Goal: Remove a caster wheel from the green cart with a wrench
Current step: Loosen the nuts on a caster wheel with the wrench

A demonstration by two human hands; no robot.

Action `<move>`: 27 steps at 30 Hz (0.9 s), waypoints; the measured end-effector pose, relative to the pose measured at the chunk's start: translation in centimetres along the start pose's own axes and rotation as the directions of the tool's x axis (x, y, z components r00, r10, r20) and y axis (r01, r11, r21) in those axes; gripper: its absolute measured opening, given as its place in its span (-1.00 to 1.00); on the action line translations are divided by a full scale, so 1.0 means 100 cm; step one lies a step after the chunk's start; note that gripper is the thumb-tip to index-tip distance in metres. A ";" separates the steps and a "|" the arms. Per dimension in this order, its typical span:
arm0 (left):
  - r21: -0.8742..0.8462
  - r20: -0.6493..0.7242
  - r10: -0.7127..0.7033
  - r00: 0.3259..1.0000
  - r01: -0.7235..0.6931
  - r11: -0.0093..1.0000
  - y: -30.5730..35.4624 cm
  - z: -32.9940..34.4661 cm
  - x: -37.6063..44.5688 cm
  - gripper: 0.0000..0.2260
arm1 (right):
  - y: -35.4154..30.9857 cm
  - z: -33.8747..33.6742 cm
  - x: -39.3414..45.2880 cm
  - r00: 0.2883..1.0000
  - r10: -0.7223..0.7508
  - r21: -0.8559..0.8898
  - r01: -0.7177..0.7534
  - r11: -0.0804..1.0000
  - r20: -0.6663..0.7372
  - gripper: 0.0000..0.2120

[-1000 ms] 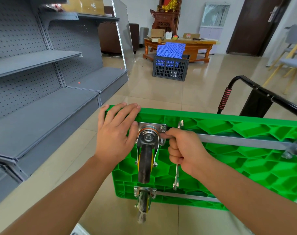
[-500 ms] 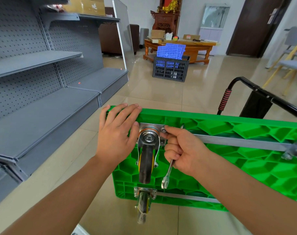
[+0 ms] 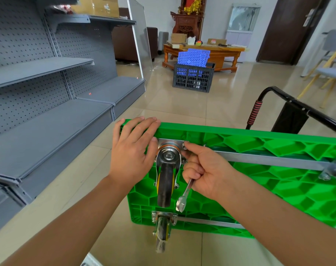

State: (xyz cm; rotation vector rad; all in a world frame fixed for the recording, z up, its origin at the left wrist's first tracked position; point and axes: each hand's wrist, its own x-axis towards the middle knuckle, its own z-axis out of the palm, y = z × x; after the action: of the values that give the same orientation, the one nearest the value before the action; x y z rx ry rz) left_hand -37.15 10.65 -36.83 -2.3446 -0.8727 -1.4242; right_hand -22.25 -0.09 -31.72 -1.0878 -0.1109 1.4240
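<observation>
Nearest the camera, a second caster (image 3: 162, 234) hangs off the bottom edge of the green cart (image 3: 259, 181), which lies tipped on its side on the floor with its ribbed underside facing the person. This lower caster looks fully bolted and untouched.

Just above it is the caster wheel (image 3: 165, 181) being worked on, its dark tyre pointing down and its metal mounting plate (image 3: 170, 144) sitting flush against the cart. The right hand (image 3: 207, 175) has its fingers curled tight around a wrench (image 3: 184, 196); the free end of the tool pokes out below the fist, and the forefinger reaches up to a bolt (image 3: 184, 145) at the plate's upper right corner. Whether the wrench's far end is seated on that bolt cannot be told, as the hand covers it.

The left hand (image 3: 133, 150) lies flat with fingers straight and spread, pressing on the cart's top corner beside the plate to steady it.

Judging by the plate's snug fit and the bolt heads still showing, the job is at an early stage: bolts remain to be loosened, and the wheel has not come free.

Farther back stand the cart's black handle (image 3: 290, 100), grey shelving (image 3: 48, 104), a dark crate (image 3: 193, 77) and a wooden table (image 3: 221, 52).
</observation>
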 end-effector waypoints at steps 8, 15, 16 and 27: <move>-0.002 0.003 -0.006 1.000 0.006 1.000 0.000 0.000 0.000 -0.67 | -0.002 -0.002 -0.001 0.999 -0.024 0.069 0.027 0.997 -0.037 -0.79; -0.010 -0.005 -0.005 1.000 0.005 1.000 0.000 0.000 0.000 -0.67 | -0.004 0.002 -0.002 1.000 -0.005 0.038 0.005 0.999 0.005 -0.81; -0.010 -0.004 -0.005 1.000 0.005 1.000 0.000 0.000 0.000 -0.67 | -0.004 0.001 -0.002 1.000 -0.010 0.043 0.010 0.999 0.001 -0.81; -0.006 0.008 -0.005 1.000 0.005 1.000 0.000 0.000 0.000 -0.66 | -0.001 0.003 0.000 1.000 -0.002 0.025 0.002 1.000 -0.007 -0.81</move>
State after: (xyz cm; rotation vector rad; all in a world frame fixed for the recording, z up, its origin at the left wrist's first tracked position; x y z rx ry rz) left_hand -37.16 10.64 -36.78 -2.3556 -0.8779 -1.4223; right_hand -22.37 0.13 -31.48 -1.0717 -0.0883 1.4161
